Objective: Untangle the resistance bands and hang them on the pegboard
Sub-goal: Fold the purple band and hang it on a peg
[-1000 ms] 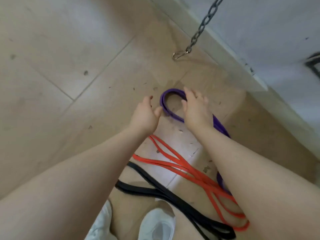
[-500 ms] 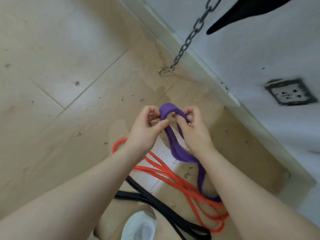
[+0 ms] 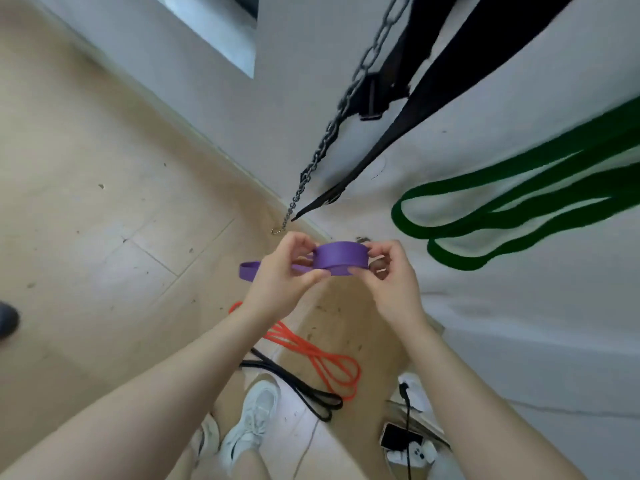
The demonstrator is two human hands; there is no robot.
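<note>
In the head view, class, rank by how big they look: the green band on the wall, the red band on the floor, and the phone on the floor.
1. green band, largest
2. red band
3. phone, smallest

Apparent size only; distances from the camera differ.

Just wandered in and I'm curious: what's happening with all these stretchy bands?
A person is sorting resistance bands. Both hands are raised in front of the wall, the left hand and right hand each pinching the purple band, so it is off the floor. The red band and black band lie on the floor near the person's white shoes. A green band already hangs on the wall, beside a chain and black straps.
</note>
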